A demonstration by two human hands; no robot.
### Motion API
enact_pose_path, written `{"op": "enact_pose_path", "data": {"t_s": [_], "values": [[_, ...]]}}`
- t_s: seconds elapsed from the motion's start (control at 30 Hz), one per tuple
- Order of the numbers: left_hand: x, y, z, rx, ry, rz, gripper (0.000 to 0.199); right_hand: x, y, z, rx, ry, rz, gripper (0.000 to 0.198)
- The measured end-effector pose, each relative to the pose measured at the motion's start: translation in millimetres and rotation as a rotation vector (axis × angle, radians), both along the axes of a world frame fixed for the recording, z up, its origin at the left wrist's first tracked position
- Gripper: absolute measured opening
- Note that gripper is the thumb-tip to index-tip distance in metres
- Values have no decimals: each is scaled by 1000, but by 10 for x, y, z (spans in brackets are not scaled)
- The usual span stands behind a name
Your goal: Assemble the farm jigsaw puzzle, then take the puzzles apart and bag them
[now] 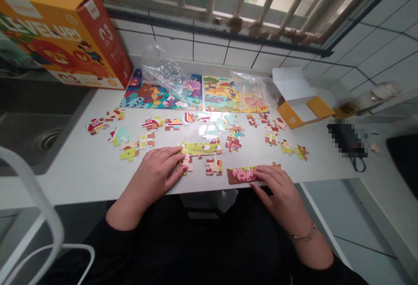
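My left hand (pixel 156 168) rests at the left end of a joined green strip of jigsaw puzzle (pixel 202 147) showing a sheep and a red tractor. Its thumb and fingers close on a puzzle piece (pixel 187 162) just below that strip, partly covered by the fingertips. A single brown-and-cream piece (pixel 214 166) lies to the right of it. Near the front edge of the counter, my right hand (pixel 277 189) grips a joined strip with a pink pig (pixel 241 175), fingers over the top and thumb along the lower edge. That strip's right part is hidden by the hand.
Loose puzzle pieces (pixel 148 139) are spread across the white counter (pixel 98 180). Behind them lie two finished-looking picture boards (pixel 215 93) under crumpled clear plastic (pixel 166 76). An open yellow box (pixel 294 113) stands right, a large orange box (pixel 65 37) left beside the sink (pixel 29 124).
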State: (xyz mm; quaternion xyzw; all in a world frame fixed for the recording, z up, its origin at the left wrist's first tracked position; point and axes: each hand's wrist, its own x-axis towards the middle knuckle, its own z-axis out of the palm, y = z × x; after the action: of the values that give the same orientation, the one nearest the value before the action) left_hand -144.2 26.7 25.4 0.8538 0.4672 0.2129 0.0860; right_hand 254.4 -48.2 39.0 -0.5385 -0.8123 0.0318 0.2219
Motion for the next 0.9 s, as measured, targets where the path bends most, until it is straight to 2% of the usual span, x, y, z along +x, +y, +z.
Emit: {"op": "enact_pose_path", "data": {"t_s": [0.1, 0.27, 0.4, 0.6, 0.8, 0.9], "values": [[-7, 6, 0, 0, 9, 1, 34, 31, 5, -32, -40, 7, 44, 36], [-19, 6, 2, -9, 19, -5, 38, -115, 2, -49, -28, 37, 111, 41], [-17, 6, 17, -16, 33, -6, 39, -389, -29, -58, 8, 51, 165, 43], [-39, 29, -4, -11, 25, -20, 51, -861, 29, -103, -36, -61, 93, 54], [-33, 73, -69, 15, 12, 11, 47, -1081, 115, -120, -76, -84, 78, 40], [-21, 100, -83, 26, 10, 24, 47, -1112, 102, -119, -61, -74, 99, 39]]}}
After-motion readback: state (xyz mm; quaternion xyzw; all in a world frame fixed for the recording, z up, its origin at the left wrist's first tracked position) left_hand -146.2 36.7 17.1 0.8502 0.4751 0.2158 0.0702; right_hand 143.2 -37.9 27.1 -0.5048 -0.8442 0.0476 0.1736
